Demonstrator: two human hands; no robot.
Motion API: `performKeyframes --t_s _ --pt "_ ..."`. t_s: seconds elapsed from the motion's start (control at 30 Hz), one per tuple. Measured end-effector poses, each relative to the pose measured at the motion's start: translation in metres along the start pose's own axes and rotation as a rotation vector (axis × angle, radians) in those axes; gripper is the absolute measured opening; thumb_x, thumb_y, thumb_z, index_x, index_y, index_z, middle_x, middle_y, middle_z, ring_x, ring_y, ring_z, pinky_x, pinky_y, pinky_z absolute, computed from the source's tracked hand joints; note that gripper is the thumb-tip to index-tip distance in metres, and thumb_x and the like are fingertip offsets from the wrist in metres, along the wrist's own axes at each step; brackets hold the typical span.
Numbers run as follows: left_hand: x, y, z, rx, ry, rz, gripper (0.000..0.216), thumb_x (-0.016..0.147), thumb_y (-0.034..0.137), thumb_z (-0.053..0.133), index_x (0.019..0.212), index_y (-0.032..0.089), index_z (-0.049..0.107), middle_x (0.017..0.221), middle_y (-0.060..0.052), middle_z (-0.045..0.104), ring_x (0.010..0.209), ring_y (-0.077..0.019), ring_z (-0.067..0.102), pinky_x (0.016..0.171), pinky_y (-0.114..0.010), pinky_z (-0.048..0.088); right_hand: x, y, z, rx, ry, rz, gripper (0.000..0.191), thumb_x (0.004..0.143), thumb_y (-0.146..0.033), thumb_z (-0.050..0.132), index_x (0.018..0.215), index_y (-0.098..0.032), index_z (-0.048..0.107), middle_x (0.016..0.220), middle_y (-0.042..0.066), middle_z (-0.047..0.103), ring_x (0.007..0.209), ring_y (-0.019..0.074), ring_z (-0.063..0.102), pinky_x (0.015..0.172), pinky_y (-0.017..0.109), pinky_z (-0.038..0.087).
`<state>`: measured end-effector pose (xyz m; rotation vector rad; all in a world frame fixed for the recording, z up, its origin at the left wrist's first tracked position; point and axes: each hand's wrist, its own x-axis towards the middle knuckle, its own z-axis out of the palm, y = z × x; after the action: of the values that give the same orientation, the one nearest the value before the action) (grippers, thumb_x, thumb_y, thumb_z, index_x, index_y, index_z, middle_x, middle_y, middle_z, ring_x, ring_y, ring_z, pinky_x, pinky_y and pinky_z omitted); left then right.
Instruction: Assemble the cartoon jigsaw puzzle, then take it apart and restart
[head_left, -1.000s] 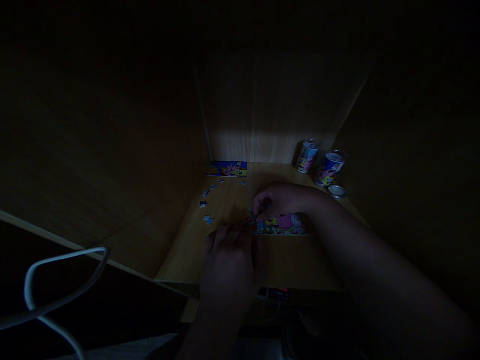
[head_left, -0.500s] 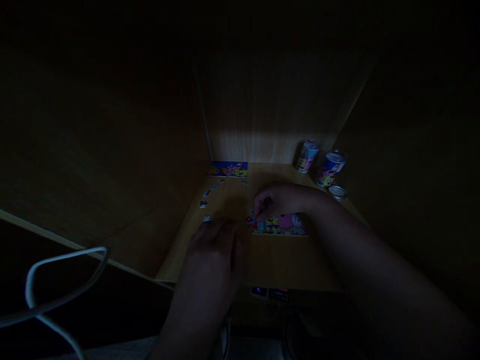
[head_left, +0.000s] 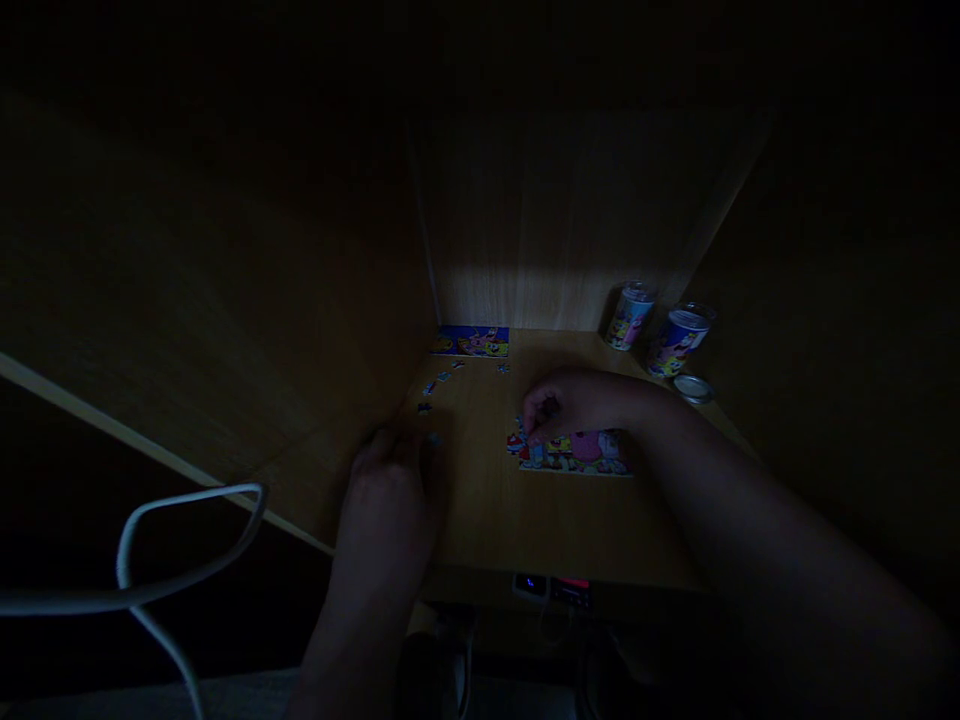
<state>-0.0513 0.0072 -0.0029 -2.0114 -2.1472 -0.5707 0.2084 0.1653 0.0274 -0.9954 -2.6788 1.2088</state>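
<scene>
A partly joined jigsaw puzzle (head_left: pixel 585 455) with colourful cartoon figures lies flat on the wooden surface. Over its left end is my right hand (head_left: pixel 566 402), thumb and fingers pinched on a jigsaw piece at the edge. A red and blue piece (head_left: pixel 515 443) juts out just left of those fingers. My left hand (head_left: pixel 390 490) rests low by the left panel, back upward; its fingers are dark and mostly hidden. Close to it lies a loose piece (head_left: pixel 433 439) in shadow, and a dark piece (head_left: pixel 425 408) is a little farther back.
At the back left lies a finished blue puzzle strip (head_left: pixel 472 341). Several loose pieces (head_left: pixel 444 376) curve below it, with another piece (head_left: pixel 503 368) to the right. Two cartoon cans (head_left: pixel 630 318) (head_left: pixel 675 342) and a round lid (head_left: pixel 693 389) stand back right. A white cable (head_left: pixel 187 497) loops at left.
My left hand has moved left, away from the puzzle and toward the left panel. My right hand stays at the puzzle's left end. The whole view has shifted slightly.
</scene>
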Motion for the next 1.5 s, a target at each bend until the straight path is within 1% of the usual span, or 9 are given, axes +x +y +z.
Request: performKeyframes --t_s 0.23,0.53,0.7,0.8,1.03,1.2,1.3,1.43,1.5 --pt "0.007 -0.002 0.003 -0.089 0.026 0.022 0.028 0.105 0.024 0.051 0.1 0.015 0.078 0.108 -0.016 0.075 0.098 -0.0323 0.072 0.093 -0.047 0.061 0.0 -0.002 0.0 0.018 0.014 -0.023 0.027 0.082 -0.046 0.086 0.095 -0.022 0.083 0.085 0.0 0.076 0.081 0.0178 0.067 0.071 0.028 0.046" --pt "0.018 -0.003 0.003 -0.3 -0.1 -0.003 0.021 0.1 0.022 0.059 0.104 0.017 0.079 0.112 -0.014 0.078 0.105 -0.0315 0.073 0.097 -0.046 0.058 -0.001 0.001 0.001 0.044 0.049 -0.023 0.031 0.083 -0.049 0.082 0.095 -0.021 0.081 0.089 0.001 0.078 0.083 0.0181 0.068 0.074 0.028 0.047" --pt "0.017 -0.002 0.003 -0.456 -0.121 0.043 0.015 0.097 0.025 0.064 0.104 0.022 0.077 0.111 -0.008 0.081 0.104 -0.0286 0.076 0.097 -0.042 0.057 0.0 0.003 -0.003 0.033 0.276 -0.018 0.036 0.091 -0.055 0.071 0.091 -0.02 0.076 0.085 0.0 0.075 0.079 0.0175 0.065 0.074 0.029 0.047" --pt "0.016 0.004 0.0 -0.547 -0.184 0.017 0.011 0.098 0.03 0.066 0.098 0.024 0.076 0.102 -0.004 0.082 0.094 -0.0258 0.078 0.087 -0.038 0.057 0.0 0.003 -0.004 0.051 0.363 -0.017 0.037 0.092 -0.057 0.07 0.091 -0.021 0.074 0.087 0.0 0.075 0.082 0.0187 0.066 0.076 0.03 0.049" --pt "0.011 0.019 0.0 -0.854 -0.209 -0.015 0.017 0.099 0.036 0.065 0.098 0.025 0.077 0.097 -0.002 0.084 0.09 -0.0229 0.078 0.087 -0.036 0.06 0.004 -0.003 0.002 0.166 0.228 -0.087 0.031 0.093 -0.052 0.073 0.097 -0.022 0.078 0.092 0.0 0.078 0.088 0.0194 0.07 0.083 0.031 0.053" --pt "0.011 0.024 0.002 -0.884 -0.185 -0.032 0.017 0.1 0.035 0.066 0.099 0.024 0.079 0.098 -0.002 0.084 0.092 -0.0228 0.078 0.088 -0.035 0.06 0.003 -0.013 0.007 0.299 0.052 -0.128 0.03 0.091 -0.049 0.081 0.104 -0.022 0.081 0.103 0.001 0.082 0.096 0.0194 0.074 0.089 0.032 0.055" --pt "0.009 0.027 0.0 -0.884 -0.154 -0.021 0.015 0.101 0.035 0.068 0.101 0.024 0.079 0.099 -0.001 0.084 0.09 -0.0215 0.078 0.086 -0.033 0.06 0.006 -0.018 0.012 0.343 -0.025 -0.144 0.031 0.087 -0.046 0.086 0.106 -0.022 0.08 0.098 0.0 0.081 0.091 0.0172 0.073 0.083 0.029 0.054" --pt "0.006 0.031 -0.002 -0.878 -0.101 0.007 0.014 0.102 0.034 0.067 0.104 0.024 0.077 0.1 -0.001 0.084 0.09 -0.0208 0.079 0.084 -0.031 0.061 0.011 -0.02 0.017 0.335 -0.005 -0.144 0.028 0.085 -0.045 0.086 0.099 -0.023 0.078 0.091 -0.002 0.078 0.085 0.0154 0.07 0.077 0.027 0.052" --pt "0.004 0.032 -0.001 -0.826 -0.055 0.003 0.015 0.104 0.032 0.064 0.108 0.024 0.076 0.105 -0.002 0.083 0.094 -0.0214 0.079 0.084 -0.032 0.061 0.012 -0.017 0.015 0.318 0.117 -0.137 0.028 0.085 -0.046 0.084 0.097 -0.022 0.077 0.091 -0.001 0.077 0.084 0.0158 0.069 0.077 0.028 0.051"
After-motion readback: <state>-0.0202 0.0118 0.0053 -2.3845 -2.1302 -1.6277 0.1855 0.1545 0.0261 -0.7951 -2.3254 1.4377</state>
